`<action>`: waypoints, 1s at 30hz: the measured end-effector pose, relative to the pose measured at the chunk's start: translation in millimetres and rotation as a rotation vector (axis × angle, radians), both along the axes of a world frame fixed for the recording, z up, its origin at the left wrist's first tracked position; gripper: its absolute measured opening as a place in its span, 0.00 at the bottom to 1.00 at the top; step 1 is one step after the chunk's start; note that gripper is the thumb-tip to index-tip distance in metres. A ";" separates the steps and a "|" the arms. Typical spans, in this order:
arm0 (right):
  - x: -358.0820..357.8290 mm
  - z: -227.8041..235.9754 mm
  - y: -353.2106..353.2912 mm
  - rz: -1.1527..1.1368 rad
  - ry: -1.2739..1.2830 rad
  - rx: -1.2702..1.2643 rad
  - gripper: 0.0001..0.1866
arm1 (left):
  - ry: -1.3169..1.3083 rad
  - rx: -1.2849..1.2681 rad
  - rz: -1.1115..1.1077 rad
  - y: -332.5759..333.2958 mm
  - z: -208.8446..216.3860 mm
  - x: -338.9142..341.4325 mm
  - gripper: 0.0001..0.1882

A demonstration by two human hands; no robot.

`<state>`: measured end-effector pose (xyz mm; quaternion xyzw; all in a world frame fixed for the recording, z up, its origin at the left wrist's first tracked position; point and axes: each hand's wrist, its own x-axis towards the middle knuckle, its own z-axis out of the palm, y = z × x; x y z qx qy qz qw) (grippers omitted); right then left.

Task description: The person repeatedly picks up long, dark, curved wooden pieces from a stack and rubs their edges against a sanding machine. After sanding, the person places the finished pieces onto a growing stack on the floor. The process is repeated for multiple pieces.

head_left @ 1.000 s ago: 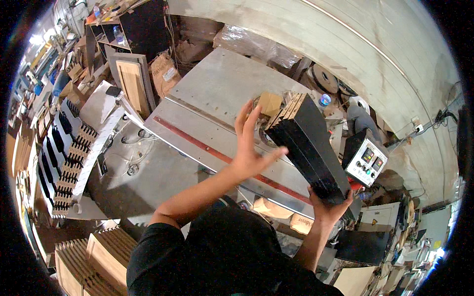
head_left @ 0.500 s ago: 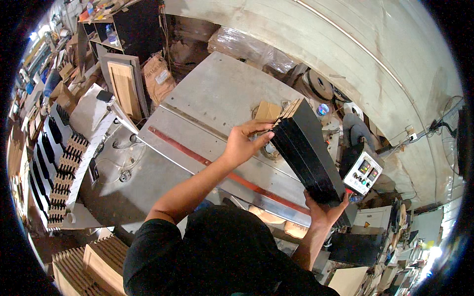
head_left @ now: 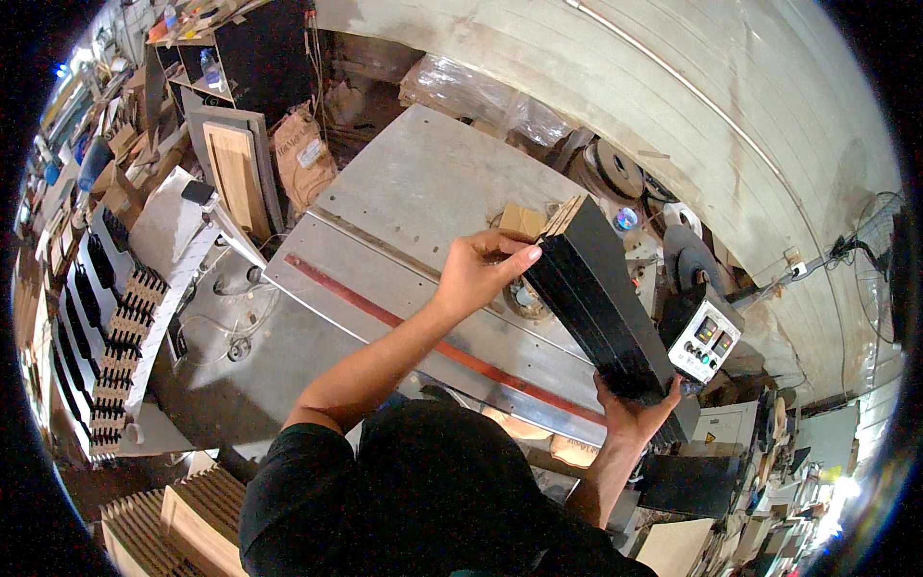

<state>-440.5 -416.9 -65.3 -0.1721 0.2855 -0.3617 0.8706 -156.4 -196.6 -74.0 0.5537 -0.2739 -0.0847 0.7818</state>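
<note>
A stack of long black boards [head_left: 601, 298] with bare wood at the far end is held up at a slant over the right of a metal machine table [head_left: 385, 173]. My right hand [head_left: 635, 412] grips the stack's near end from below, thumb on one side and fingers on the other. At the far end, my left hand [head_left: 490, 269] is closed in a pinch against the corner of the boards; its bent fingers partly hide what lies between them. A small piece of cardboard [head_left: 520, 217] sits on the table just beyond that hand.
A red strip [head_left: 385, 317] crosses the table. At right stands a control box [head_left: 707, 341] with lit displays. Rows of notched boards [head_left: 125, 337] fill the left, and more wooden pieces [head_left: 183, 519] stand at lower left. A paper sack [head_left: 301, 154] leans beyond the table.
My left thumb and fingers have shifted slightly along the stack's far corner. The boards and my right hand stay almost where they were; the view has turned a little.
</note>
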 end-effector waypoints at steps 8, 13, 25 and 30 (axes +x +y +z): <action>-1.5 3.1 4.5 0.012 -0.024 0.020 0.43 | 0.015 0.174 0.023 5.9 11.6 -0.8 0.21; -2.1 3.4 6.7 0.030 0.001 -0.034 0.43 | -0.050 0.249 0.116 3.0 6.1 3.4 0.25; -11.5 -13.9 16.1 -0.170 0.057 -0.008 0.45 | 0.353 0.115 -0.295 13.8 -8.1 11.5 0.38; -43.9 -71.2 26.0 -0.283 0.114 0.068 0.46 | 0.589 0.304 -0.439 22.8 -50.5 -18.6 0.48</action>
